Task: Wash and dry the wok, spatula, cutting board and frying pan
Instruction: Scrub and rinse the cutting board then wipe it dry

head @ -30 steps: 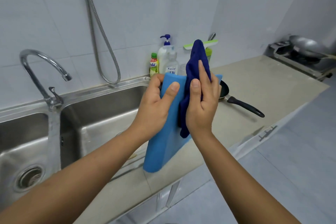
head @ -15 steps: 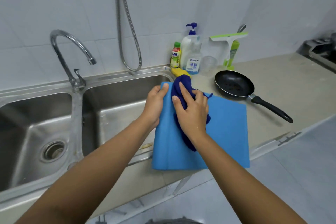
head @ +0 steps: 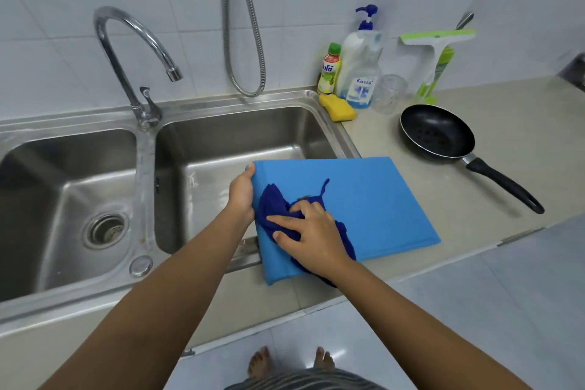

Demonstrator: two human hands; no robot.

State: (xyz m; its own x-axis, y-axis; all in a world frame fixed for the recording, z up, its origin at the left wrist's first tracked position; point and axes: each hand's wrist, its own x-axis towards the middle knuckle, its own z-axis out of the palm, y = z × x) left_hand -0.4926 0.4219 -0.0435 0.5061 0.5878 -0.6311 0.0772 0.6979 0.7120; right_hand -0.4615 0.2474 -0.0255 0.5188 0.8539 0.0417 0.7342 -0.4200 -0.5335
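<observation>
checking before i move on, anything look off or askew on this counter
Only the board: its left edge juts over the sink, steadied by the left hand while the right hand holds the cloth. Pan shows specks, unclear what.

**Counted at the sink**

Two hands: one left hand (head: pixel 242 196) and one right hand (head: pixel 311 231). Two bare feet: a left foot (head: pixel 259 362) and a right foot (head: pixel 324 358).

One blue cutting board (head: pixel 373 199), one dark blue cloth (head: pixel 273 209) and one black frying pan (head: pixel 437 131).

Two sink basins, a left basin (head: pixel 31 199) and a right basin (head: pixel 237 133), with one tap (head: pixel 126 51), one drain strainer (head: pixel 106 231) and one small round cap (head: pixel 141 265). One metal hose (head: pixel 258 41).

One yellow sponge (head: pixel 337 108), one clear cup (head: pixel 389 93) and one squeegee (head: pixel 437 41).

Three bottles, as far as the overlap shows: one green-capped bottle (head: pixel 330 73), one pump bottle (head: pixel 359 44) and one clear labelled bottle (head: pixel 362 85).
</observation>
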